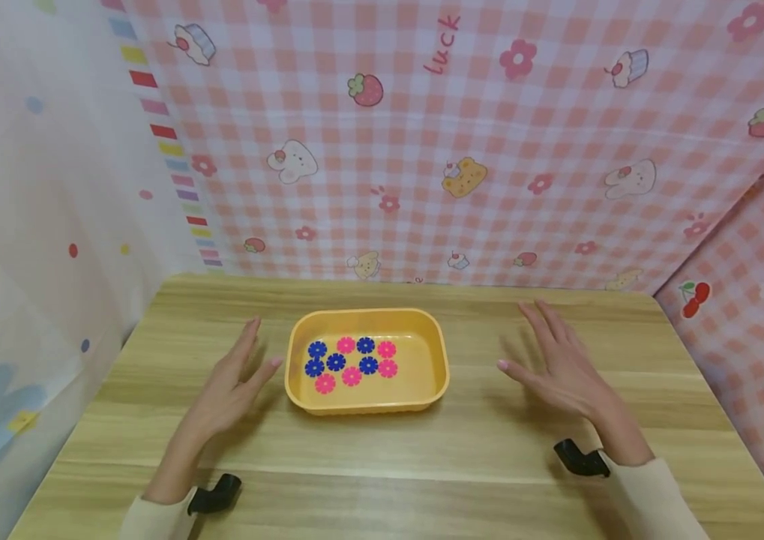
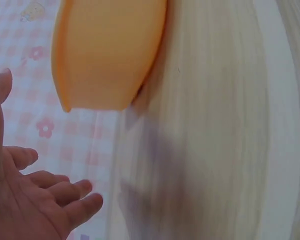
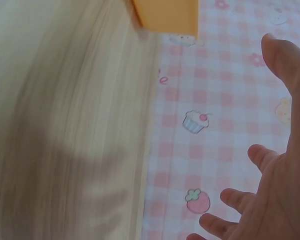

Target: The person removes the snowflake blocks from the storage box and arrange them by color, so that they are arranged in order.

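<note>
A yellow plastic tray [image 1: 415, 382] stands on the wooden table, with several blue notched discs [image 1: 336, 362] and several pink notched discs [image 1: 351, 376] lying flat inside, mostly in its left and middle part. My left hand [image 1: 229, 390] hovers just left of the tray, fingers extended and thumb toward the rim, touching nothing. On the other side, farther off, my right hand [image 1: 560, 371] is held over the table with spread fingers and nothing in it. Both wrist views show an end of the tray [image 2: 110, 55] and a bare palm; the discs are hidden there.
The wooden table [image 1: 382, 469] runs back to a pink checked cloth [image 1: 408, 150] hung as a wall. A white patterned cloth [image 1: 85, 195] stands at the left and another checked cloth [image 1: 753, 300] at the right. Each sleeve carries a black wrist mount [image 1: 216, 495].
</note>
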`<state>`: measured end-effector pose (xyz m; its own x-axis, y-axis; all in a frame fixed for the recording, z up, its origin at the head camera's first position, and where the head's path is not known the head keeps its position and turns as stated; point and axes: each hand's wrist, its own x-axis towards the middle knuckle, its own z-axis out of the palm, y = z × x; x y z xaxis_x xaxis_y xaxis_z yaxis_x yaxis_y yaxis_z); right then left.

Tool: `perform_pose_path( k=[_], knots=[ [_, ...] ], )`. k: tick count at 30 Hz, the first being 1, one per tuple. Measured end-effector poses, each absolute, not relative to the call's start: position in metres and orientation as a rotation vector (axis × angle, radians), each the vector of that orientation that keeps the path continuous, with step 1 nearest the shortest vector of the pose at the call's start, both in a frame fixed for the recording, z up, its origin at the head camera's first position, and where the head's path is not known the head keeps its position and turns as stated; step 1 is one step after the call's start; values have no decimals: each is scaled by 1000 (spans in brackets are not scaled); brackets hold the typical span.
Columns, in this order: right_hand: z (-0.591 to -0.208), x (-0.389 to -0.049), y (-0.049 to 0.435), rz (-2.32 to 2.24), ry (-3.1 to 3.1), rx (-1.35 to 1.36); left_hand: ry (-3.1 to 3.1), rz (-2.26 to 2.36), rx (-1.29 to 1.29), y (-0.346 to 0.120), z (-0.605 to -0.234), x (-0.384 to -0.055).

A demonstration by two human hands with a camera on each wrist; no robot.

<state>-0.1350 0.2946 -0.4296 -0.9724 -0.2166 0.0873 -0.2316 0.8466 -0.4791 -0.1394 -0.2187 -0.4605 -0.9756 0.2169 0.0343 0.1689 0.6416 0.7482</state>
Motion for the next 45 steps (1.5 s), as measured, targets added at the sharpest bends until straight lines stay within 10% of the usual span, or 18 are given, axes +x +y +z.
perform_pose_path(
  k=[45],
  knots=[
    [-405,-156,197,1238,-2938,696,1884,2121,-94,-191,-471,-134]
  ],
)
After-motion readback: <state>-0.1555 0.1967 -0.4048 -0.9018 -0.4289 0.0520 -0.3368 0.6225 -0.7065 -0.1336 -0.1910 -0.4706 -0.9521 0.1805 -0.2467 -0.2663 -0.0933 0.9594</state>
